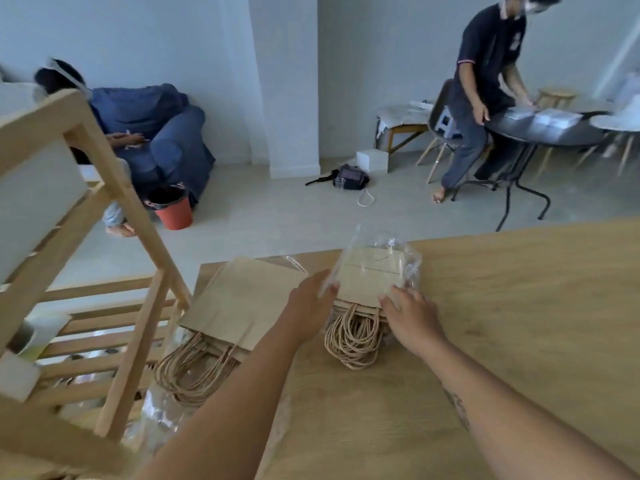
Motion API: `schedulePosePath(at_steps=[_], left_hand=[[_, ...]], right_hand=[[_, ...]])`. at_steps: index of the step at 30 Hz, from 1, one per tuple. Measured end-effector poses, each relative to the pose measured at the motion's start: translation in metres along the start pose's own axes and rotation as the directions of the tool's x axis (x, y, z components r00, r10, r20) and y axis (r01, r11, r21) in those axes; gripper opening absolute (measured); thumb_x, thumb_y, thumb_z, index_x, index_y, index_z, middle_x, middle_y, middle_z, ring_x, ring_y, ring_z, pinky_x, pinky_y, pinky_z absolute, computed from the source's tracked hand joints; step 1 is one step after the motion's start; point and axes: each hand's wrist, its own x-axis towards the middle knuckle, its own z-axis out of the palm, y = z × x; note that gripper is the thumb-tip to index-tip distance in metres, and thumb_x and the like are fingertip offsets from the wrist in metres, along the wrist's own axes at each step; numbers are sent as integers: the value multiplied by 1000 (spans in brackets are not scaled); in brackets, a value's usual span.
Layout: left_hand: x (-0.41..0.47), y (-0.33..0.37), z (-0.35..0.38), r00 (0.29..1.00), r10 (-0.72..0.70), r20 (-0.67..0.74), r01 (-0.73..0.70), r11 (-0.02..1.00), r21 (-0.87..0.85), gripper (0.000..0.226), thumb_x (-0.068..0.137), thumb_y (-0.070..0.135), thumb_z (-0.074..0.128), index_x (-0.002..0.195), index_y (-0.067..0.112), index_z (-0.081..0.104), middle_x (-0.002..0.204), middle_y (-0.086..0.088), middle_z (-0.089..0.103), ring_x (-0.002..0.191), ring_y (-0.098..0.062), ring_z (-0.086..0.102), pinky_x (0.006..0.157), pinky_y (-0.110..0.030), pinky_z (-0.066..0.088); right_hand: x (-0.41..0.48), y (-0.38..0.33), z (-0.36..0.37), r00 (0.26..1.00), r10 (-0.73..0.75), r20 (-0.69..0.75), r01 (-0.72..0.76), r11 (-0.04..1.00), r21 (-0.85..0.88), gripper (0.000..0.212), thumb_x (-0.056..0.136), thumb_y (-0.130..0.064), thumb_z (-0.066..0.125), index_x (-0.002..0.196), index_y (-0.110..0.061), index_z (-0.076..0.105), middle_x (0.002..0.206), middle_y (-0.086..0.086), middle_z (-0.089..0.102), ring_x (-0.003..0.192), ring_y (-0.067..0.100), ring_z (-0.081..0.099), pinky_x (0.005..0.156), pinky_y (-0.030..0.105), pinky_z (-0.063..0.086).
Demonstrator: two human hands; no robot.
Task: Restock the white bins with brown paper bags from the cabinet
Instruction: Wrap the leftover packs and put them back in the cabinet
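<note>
At centre frame the left hand (308, 299) pinches the edge of a clear plastic wrapper (398, 258), fingers closed on the film. Just right of it, the right hand (410, 315) lies spread and open on a wrapped stack of brown paper bags (370, 277), its twine handles (353, 337) pointing toward the lower edge. A second, unwrapped stack (242, 299) lies left of centre on the wooden worktop (519, 323), beside a wooden rack (114, 306) at the left.
</note>
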Motion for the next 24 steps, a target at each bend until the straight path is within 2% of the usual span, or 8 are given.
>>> schedulePosePath(at_steps=[5,8,10,13,15,17,20,24], left_hand=[[34,3,21,998,-66,-12,66,996,-52,28,105,29,40,107,14,63,118,-13,66,97,-26,63,80,-30,48],[39,5,31,994,-111,-2,111,994,-10,17,99,17,52,99,11,68,116,-8,66,71,-16,59,58,-20,44],[41,0,40,991,-124,-54,125,992,11,17,92,21,66,109,19,68,130,-5,59,94,-18,61,79,-25,50],[40,-5,51,961,-265,-79,262,964,-37,82,76,38,81,145,26,38,147,-9,40,134,-34,40,109,-47,38],[35,-8,56,933,-359,4,351,911,-217,101,71,42,85,150,21,25,142,-4,46,133,-38,42,105,-51,43],[29,-7,61,908,-410,84,414,848,-332,97,67,38,89,144,16,34,134,-4,56,120,-36,56,94,-50,53],[14,-6,70,882,-456,115,467,823,-322,111,46,55,94,136,14,45,126,-11,61,103,-31,66,81,-45,61],[-13,-6,94,883,-466,64,451,800,-396,129,26,64,92,137,27,39,130,-6,60,113,-30,63,91,-50,57]], right_hand=[[-5,8,9,976,216,20,-209,913,351,43,93,-62,41,125,-40,60,161,4,13,145,33,15,113,49,25],[-1,5,6,953,277,123,-296,767,569,47,91,-68,37,121,-37,57,141,0,43,130,26,43,101,41,39],[0,5,4,951,272,148,-303,718,626,39,97,-58,39,118,-29,53,122,-3,50,112,21,49,92,37,42],[3,7,3,957,259,127,-279,712,644,31,96,-52,49,108,-23,55,116,-3,52,103,18,48,83,32,38],[3,8,4,956,265,128,-281,692,665,27,95,-48,53,104,-22,55,116,-4,53,104,18,49,82,32,37],[3,12,6,952,275,135,-291,675,678,20,95,-41,56,100,-21,56,114,-4,53,102,18,50,81,32,38],[-1,23,6,951,296,92,-279,685,673,9,95,-26,57,97,-17,56,105,-1,61,87,14,54,65,29,41],[-16,42,5,954,288,82,-263,675,690,20,92,-19,57,107,-14,45,93,2,56,71,14,48,58,29,39]])
